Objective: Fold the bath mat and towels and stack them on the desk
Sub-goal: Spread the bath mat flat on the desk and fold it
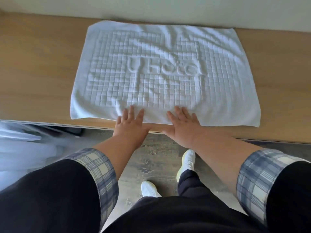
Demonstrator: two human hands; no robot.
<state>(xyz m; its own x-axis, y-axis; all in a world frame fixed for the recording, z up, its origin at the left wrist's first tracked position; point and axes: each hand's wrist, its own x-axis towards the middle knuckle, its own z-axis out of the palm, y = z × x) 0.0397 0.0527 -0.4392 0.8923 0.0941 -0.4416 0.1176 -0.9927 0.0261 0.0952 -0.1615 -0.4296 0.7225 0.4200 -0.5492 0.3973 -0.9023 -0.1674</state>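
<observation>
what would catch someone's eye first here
A white bath mat, embossed with a grid and the lettering "U Hotel", lies spread open and slightly rumpled on the wooden desk. The left hand and right hand press flat on its near edge, fingers straight.

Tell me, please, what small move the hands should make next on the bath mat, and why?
Probably sweep both palms outward along the near edge. The bath mat lies unfolded on the desk, creased and rippled, and the left hand and right hand rest flat on that edge; smoothing first should give a cleaner fold.
</observation>
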